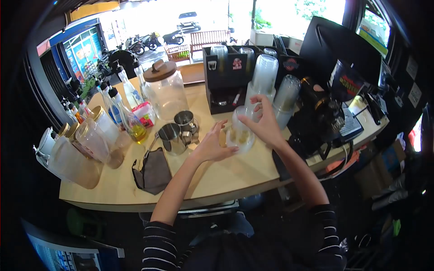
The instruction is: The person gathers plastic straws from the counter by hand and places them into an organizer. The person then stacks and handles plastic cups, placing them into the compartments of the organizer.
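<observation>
Two clear plastic cups stand close together between my hands, blurred at the edges: an upper cup [241, 115] and a lower cup [238, 139] with a yellowish print or content. My right hand [266, 123] curves round the upper cup's right side, thumb at its front and fingers bent behind. To the left, my left hand [211, 145] has thumb and fingers spread in a C beside the lower cup; whether its thumb touches the cup is unclear. Two metal pitchers [172, 138] stand left of that hand, near a dark grey cloth [153, 170].
Stacks of upturned plastic cups [265, 74] stand behind my right hand, before a black organizer [218, 70]. A large lidded jar [166, 92], pump bottles [134, 125] and plastic jugs [74, 160] line the left. Black equipment [312, 128] crowds the right side of the wooden counter [212, 183].
</observation>
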`<state>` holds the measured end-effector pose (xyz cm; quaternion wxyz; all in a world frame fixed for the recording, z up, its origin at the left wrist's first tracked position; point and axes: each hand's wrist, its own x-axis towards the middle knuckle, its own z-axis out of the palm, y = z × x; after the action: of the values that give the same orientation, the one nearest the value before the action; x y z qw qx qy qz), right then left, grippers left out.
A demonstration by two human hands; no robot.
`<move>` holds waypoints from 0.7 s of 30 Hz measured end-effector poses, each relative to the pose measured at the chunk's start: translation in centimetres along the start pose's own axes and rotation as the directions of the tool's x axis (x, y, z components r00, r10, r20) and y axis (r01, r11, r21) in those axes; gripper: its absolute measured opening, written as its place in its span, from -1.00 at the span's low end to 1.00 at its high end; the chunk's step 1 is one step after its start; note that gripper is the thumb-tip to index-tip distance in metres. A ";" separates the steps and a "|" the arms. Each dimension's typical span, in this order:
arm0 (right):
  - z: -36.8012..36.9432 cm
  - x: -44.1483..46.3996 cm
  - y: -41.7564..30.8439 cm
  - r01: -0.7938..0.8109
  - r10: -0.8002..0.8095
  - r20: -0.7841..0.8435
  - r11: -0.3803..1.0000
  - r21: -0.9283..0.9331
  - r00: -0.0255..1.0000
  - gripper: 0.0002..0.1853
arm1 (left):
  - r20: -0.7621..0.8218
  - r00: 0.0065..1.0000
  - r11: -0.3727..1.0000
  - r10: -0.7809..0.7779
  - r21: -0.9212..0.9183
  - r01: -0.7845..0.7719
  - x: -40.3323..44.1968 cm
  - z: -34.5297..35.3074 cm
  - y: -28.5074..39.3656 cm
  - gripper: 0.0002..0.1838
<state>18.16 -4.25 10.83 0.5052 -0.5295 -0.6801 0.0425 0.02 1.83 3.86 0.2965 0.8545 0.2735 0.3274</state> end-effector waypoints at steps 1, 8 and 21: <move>0.6 -1.7 1.1 -0.084 0.084 -0.013 0.996 -0.002 0.996 -0.34 | 0.023 0.998 0.999 -0.051 -0.016 0.052 -0.6 0.6 -0.1 0.04; 5.1 -7.3 5.7 -0.138 0.140 -0.013 0.988 0.072 0.990 0.04 | -0.041 0.998 0.990 -0.049 -0.131 0.044 0.0 4.1 -1.2 0.19; 7.0 -6.9 6.3 -0.199 0.204 -0.023 0.971 0.135 0.979 -0.01 | -0.113 0.992 0.979 -0.055 -0.200 0.031 0.0 4.5 -2.0 0.24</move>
<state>16.83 -3.39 -0.76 0.5448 -0.5619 -0.6090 0.1288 2.77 1.67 -0.25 0.3703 0.7939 0.2751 0.3962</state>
